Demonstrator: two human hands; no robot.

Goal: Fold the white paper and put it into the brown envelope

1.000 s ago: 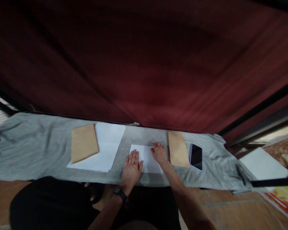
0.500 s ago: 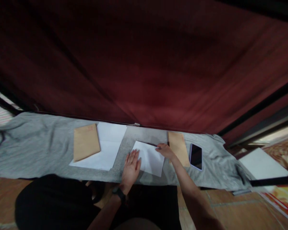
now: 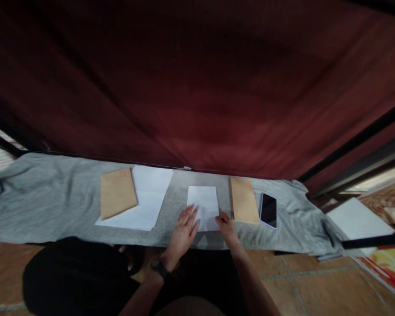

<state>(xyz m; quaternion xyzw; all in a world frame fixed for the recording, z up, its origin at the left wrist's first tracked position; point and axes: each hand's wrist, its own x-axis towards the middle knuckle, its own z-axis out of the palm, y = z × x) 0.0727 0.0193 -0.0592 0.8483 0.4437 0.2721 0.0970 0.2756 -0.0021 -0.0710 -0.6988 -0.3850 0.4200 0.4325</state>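
In front of me a white sheet of paper point(image 3: 203, 198), which looks folded to a smaller size, lies upright on grey cloth. My left hand point(image 3: 182, 231) rests with outstretched fingers on its lower left edge. At the lower right edge, the curled fingers of my right hand point(image 3: 227, 228) pinch the paper. Left of my hands, larger white sheets point(image 3: 149, 193) with a crease lie partly under a brown envelope point(image 3: 117, 193). A stack of tan envelopes point(image 3: 244, 200) is just right of my right hand.
Grey cloth point(image 3: 66, 197) covers the narrow bench. A phone point(image 3: 269, 210) with a pale purple edge lies right of the tan envelopes. Behind the bench hangs a dark red fabric panel point(image 3: 197, 109). Black bars and a white board point(image 3: 360, 221) are at the right.
The small white sheet has turned from slanted to straight and looks narrower. My right hand has come down and toward me along its right edge. The left hand stays at its left side.
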